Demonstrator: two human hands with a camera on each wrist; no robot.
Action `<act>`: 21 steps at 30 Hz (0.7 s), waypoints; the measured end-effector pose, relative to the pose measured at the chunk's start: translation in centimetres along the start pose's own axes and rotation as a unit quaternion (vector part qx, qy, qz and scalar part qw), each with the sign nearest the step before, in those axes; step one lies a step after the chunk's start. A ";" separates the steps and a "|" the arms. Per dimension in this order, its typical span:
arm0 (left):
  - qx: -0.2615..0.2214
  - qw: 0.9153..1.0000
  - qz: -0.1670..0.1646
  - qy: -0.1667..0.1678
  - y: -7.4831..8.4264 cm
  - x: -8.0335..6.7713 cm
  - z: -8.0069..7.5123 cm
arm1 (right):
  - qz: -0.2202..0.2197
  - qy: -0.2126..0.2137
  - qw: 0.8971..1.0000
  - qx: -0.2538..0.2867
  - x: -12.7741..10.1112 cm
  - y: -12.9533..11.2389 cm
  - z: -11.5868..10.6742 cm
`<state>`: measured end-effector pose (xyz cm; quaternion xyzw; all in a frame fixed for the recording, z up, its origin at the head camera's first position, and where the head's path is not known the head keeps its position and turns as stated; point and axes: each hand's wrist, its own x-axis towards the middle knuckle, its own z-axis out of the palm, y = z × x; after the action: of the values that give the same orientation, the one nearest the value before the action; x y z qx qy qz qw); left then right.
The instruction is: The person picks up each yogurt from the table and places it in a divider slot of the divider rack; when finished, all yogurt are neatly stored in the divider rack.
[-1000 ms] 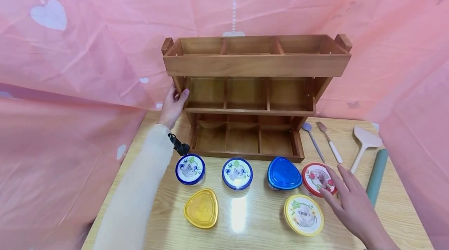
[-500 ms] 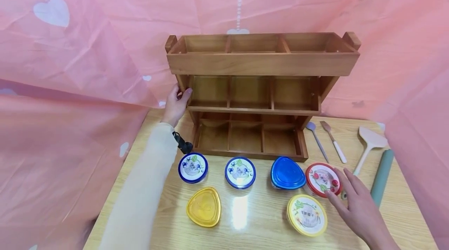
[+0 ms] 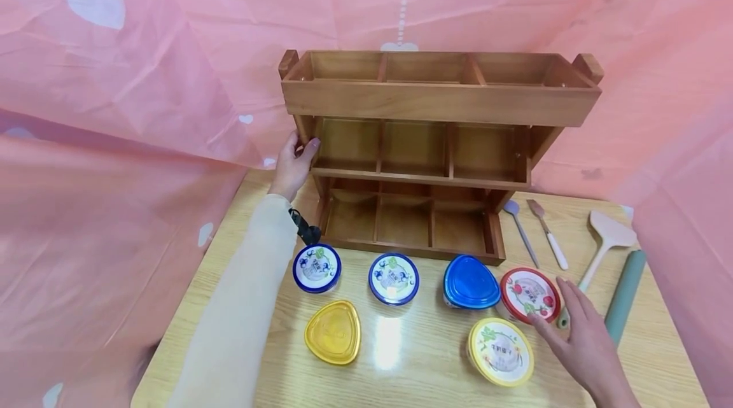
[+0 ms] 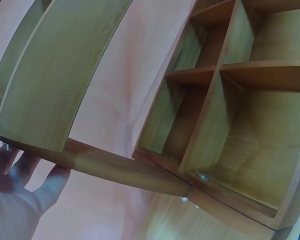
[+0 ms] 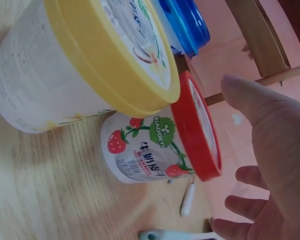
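A makeshift staged set: pink heart-print sheeting (image 3: 143, 77) draped behind a wooden table (image 3: 401, 363) with a compartment rack (image 3: 435, 102).

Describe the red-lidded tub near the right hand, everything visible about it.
The red-lidded tub is a round white cup with a red rim lid, printed with strawberries, green leaves and text. It stands upright on the wooden table, lid on, at the right end of the back row beside the blue triangular lid, just behind the yellow-lidded tub. The right hand hovers open beside it; contact cannot be told.
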<state>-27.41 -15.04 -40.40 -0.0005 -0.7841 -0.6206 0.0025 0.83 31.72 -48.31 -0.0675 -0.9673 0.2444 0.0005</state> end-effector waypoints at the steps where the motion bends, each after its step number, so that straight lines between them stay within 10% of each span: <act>1: 0.000 1.000 0.000 -0.001 0.0 0.0 0.0 | 0.008 -0.005 1.000 0.005 0.0 0.0 0.1; 21: 0.001 0.999 -0.033 -0.013 4.0 -2.5 0.1 | 0.099 -0.076 0.978 0.169 1.2 1.5 2.2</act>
<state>-24.85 -14.00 -36.56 0.0175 -0.7845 -0.6192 -0.0286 -0.25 32.18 -51.00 -0.1428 -0.8979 0.4076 -0.0853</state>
